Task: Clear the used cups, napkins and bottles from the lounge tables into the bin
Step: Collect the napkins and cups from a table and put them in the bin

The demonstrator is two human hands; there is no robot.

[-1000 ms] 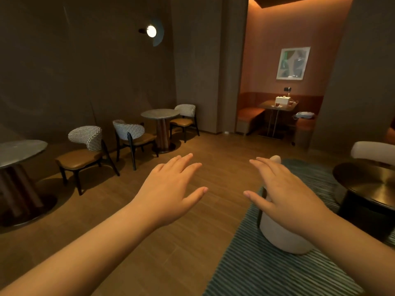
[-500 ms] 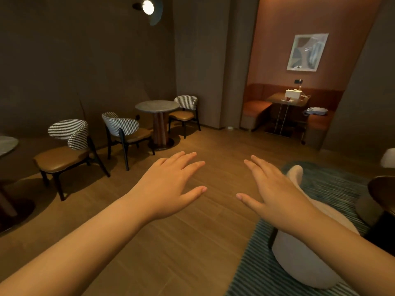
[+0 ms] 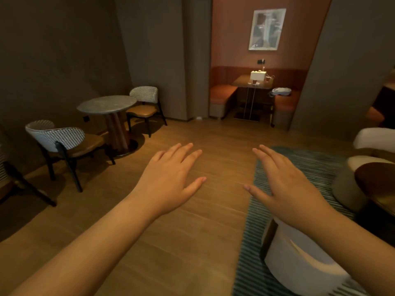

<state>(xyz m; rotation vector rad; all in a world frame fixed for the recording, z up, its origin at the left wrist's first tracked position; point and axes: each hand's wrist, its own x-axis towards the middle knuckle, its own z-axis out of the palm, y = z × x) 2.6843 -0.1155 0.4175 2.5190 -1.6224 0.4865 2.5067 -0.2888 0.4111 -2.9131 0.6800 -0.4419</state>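
Standing on the far booth desk point(image 3: 241, 83), inside the orange-lit alcove, are a small dark cup point(image 3: 254, 81) near the front edge and a second small cup point(image 3: 267, 78) off to its right. Both are too distant to show more. Just behind them on the same desk sits a white box point(image 3: 258, 75). Whether napkins or bottles lie among them cannot be told at this range. Orange benches flank the desk, and on the right bench point(image 3: 286, 102) rests a pale bundle point(image 3: 281, 91). A framed picture point(image 3: 267, 28) hangs on the alcove wall above.

Well apart from all that, two bare hands hover palm down in the foreground. The left grip point(image 3: 168, 180) is slack and empty, with its fingers straight and slightly spread and its thumb pointing inward. The right grip point(image 3: 284, 189) mirrors it, fingers straight and holding nothing. The two thumbs point at each other with a gap between them.

Below the left grip lies the wooden floor point(image 3: 192, 231). Below the right grip runs the edge of a striped teal rug point(image 3: 310, 163), and a white round stool point(image 3: 299, 259) stands on it under the right forearm. A dark round desk point(image 3: 376, 182) sits at the right edge, with a pale armchair point(image 3: 374, 139) behind it.

On the left, near the wall, stands a grey round desk point(image 3: 106, 104) on a wooden pedestal. A checked-back chair point(image 3: 57, 137) is on its near side and a striped-back chair point(image 3: 144, 99) on its far side.
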